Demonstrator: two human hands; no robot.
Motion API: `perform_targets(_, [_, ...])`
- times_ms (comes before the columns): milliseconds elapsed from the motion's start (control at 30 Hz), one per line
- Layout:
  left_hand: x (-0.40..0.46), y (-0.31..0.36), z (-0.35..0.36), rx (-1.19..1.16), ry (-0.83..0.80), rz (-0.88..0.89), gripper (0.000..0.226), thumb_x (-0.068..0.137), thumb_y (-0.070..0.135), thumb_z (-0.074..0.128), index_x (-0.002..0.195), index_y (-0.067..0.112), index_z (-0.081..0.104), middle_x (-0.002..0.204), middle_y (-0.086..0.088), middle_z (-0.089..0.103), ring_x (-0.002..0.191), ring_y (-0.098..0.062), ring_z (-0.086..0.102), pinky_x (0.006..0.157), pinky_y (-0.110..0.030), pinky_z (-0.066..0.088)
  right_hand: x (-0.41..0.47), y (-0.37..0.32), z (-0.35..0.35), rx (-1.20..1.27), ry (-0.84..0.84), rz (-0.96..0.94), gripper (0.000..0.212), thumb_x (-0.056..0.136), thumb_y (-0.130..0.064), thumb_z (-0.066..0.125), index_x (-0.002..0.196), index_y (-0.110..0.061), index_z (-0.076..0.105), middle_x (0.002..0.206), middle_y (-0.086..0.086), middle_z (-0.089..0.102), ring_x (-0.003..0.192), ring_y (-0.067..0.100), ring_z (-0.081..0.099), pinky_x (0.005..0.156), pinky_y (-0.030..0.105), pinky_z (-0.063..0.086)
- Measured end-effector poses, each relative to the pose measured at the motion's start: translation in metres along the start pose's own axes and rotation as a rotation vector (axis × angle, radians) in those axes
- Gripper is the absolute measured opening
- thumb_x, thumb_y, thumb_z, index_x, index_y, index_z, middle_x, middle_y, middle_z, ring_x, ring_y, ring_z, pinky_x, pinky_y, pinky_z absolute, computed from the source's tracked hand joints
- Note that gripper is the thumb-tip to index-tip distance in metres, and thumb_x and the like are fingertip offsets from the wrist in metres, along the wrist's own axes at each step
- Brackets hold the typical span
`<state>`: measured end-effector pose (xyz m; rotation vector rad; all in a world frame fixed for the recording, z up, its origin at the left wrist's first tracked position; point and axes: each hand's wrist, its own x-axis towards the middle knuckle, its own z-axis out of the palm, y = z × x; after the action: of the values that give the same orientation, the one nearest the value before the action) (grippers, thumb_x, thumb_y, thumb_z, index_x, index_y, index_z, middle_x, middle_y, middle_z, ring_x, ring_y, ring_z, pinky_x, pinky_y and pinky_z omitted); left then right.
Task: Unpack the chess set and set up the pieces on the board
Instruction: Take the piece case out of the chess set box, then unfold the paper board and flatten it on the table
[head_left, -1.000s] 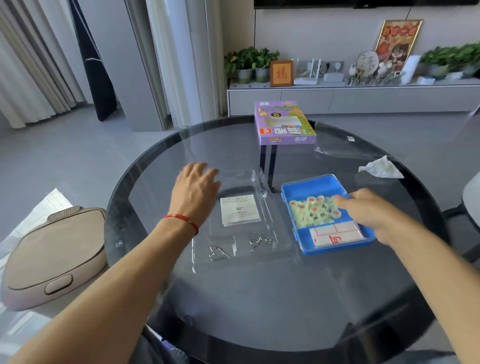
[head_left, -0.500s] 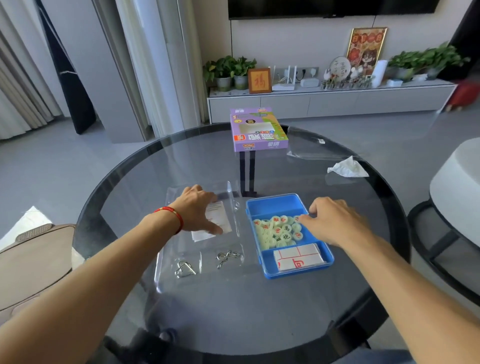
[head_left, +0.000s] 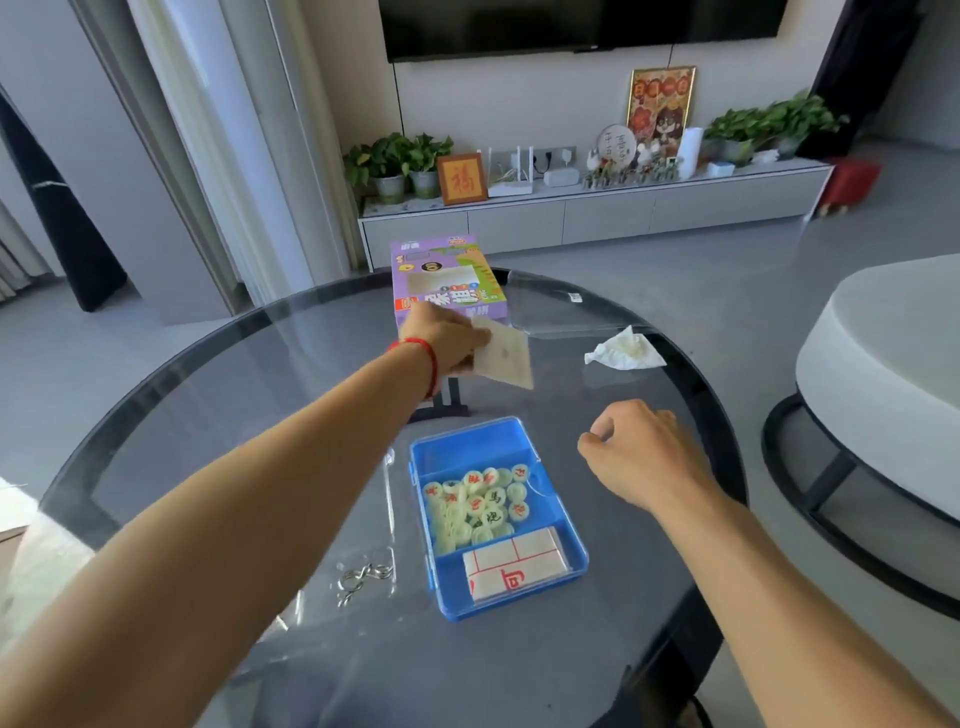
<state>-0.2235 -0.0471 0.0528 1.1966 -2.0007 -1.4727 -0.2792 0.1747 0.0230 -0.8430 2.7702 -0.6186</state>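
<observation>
**Pieces waiting in the tray, both hands elsewhere**

The chess pieces (head_left: 475, 506) lie heaped in the larger compartment of the open blue tray (head_left: 574, 553), and the folded board (head_left: 514, 569) sits in the narrower compartment nearest the person. Neither is touched. The right hand (head_left: 641, 460) hovers just to the right of the tray, fingers loosely curled around nothing. The left hand (head_left: 449, 340) is reached far forward, near the purple box (head_left: 447, 283), pinching a paper slip (head_left: 504, 358) above the counter (head_left: 208, 395).

The risks, as I judge them: the left forearm crosses close over the tray's left edge, so drawing it back low could knock the tray and scatter pieces over the smooth glass. The round pieces would likely roll toward the rim. The folded board fits snugly, so lifting it out carelessly may tip the tray. The wire puzzle (head_left: 363, 577) in its clear wrapper lies just left of the tray and could get dragged along.
</observation>
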Motion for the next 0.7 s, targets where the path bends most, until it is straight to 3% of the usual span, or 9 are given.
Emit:
perform_targets(67, [0.018,-0.007,0.033,-0.024,-0.028,-0.092,0.024,0.088,0.017,0.075,0.108,0.007,0.066,0.102,-0.014,0.071,0.082,-0.023,0.071,0.056,-0.023,0.06,0.0,0.005,-0.004,0.002,0.008,-0.001,0.026,0.094,-0.032,0.054,0.099,-0.012,0.07,0.096,0.004,0.072,0.097,0.031,0.064,0.075,0.037,0.054])
perform_targets(167, [0.041,-0.01,0.066,0.037,-0.024,-0.152,0.027,0.087,0.023,0.076,0.105,0.007,0.063,0.1,-0.015,0.073,0.082,-0.025,0.075,0.062,-0.027,0.062,-0.001,0.014,-0.008,0.009,0.025,-0.012,0.029,0.094,-0.031,0.054,0.104,-0.009,0.07,0.1,0.008,0.074,0.098,0.03,0.066,0.078,0.039,0.056])
perform_targets(267, [0.056,-0.01,0.088,0.107,0.041,-0.149,0.026,0.088,0.025,0.074,0.101,0.01,0.057,0.089,-0.01,0.072,0.079,-0.026,0.074,0.061,-0.028,0.062,0.001,0.021,-0.01,0.01,0.004,-0.007,0.022,0.093,-0.032,0.054,0.097,-0.016,0.069,0.093,0.002,0.072,0.09,0.025,0.065,0.073,0.036,0.056])
perform_targets(400, [0.067,-0.01,0.096,0.105,0.139,-0.123,0.028,0.087,0.016,0.074,0.107,0.01,0.054,0.09,-0.008,0.067,0.081,-0.024,0.068,0.073,-0.035,0.063,0.004,0.025,-0.011,0.034,-0.026,-0.029,0.013,0.093,-0.035,0.055,0.092,-0.026,0.065,0.092,-0.007,0.069,0.086,0.018,0.063,0.063,0.027,0.049])
perform_targets(567, [0.064,-0.01,0.083,0.203,0.152,-0.057,0.026,0.089,0.019,0.072,0.101,0.01,0.051,0.091,-0.005,0.064,0.082,-0.019,0.063,0.045,-0.019,0.044,0.001,0.016,-0.011,0.095,-0.023,-0.093,0.014,0.095,-0.036,0.056,0.098,-0.028,0.066,0.096,-0.009,0.069,0.092,0.018,0.063,0.074,0.031,0.056])
perform_targets(633, [0.06,-0.013,0.076,0.282,0.146,0.009,0.019,0.091,0.021,0.067,0.099,0.011,0.053,0.094,-0.006,0.065,0.093,-0.024,0.067,0.055,-0.024,0.05,0.001,0.011,-0.008,0.093,-0.025,-0.109,0.014,0.095,-0.036,0.056,0.098,-0.028,0.066,0.097,-0.009,0.068,0.095,0.018,0.062,0.078,0.033,0.057])
perform_targets(700, [0.057,-0.019,0.064,0.29,0.163,0.072,0.012,0.091,0.017,0.061,0.1,0.008,0.062,0.106,-0.009,0.069,0.1,-0.028,0.067,0.077,-0.035,0.058,0.001,0.007,-0.004,0.073,-0.034,-0.13,0.014,0.096,-0.036,0.056,0.098,-0.028,0.066,0.098,-0.008,0.069,0.097,0.018,0.061,0.078,0.032,0.054])
